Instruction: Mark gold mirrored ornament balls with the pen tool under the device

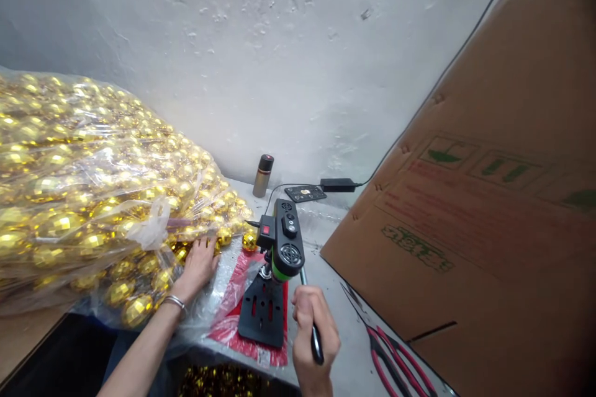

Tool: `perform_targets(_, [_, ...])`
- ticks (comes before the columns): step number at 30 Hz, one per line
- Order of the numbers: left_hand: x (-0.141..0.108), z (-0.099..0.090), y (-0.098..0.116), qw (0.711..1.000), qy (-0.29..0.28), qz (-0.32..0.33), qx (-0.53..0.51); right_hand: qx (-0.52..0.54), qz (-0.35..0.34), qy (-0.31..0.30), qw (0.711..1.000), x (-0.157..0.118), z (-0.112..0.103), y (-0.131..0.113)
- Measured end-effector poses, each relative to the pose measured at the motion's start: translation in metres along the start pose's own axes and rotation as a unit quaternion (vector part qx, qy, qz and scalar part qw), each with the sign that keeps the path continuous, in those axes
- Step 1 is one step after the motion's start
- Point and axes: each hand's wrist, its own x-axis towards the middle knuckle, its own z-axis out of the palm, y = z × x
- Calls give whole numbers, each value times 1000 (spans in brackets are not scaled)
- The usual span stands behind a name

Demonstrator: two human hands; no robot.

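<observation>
At the mouth of a large clear bag point(97, 161) full of shiny gold balls, my left hand point(202, 263) reaches in among the balls with its fingers spread over them; whether it grips one is hidden. My right hand point(314, 329) is wrapped round a dark-handled tool point(317, 345), whose thin shaft points up beside the black machine. That machine point(288, 236) stands on a flat black base point(263, 313) over red plastic point(233, 329), between my hands. One gold ball point(249, 241) sits just left of the machine's head.
Red-handled scissors point(395, 360) lie at the lower right, beside a large cardboard box point(465, 198). Behind the machine are a small cylindrical bottle point(263, 175), a black patterned card point(305, 192) and a black adapter point(338, 185) with a cable. More gold pieces point(223, 381) show below the table edge.
</observation>
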Motion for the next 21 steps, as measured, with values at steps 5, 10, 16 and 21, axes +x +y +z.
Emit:
perform_targets(5, [-3, -1, 6, 998, -32, 20, -59, -2, 4, 3, 1000, 0, 1, -2])
perform_targets(10, [-12, -1, 16, 991, -38, -53, -117, -6, -3, -2, 1000, 1, 1, -2])
perform_targets(16, [-34, 3, 35, 983, -56, 2, -174, -6, -12, 5, 1000, 3, 2, -4])
perform_targets(21, [-31, 6, 51, 927, -20, -100, -362, -8, -6, 0, 1000, 7, 2, -6])
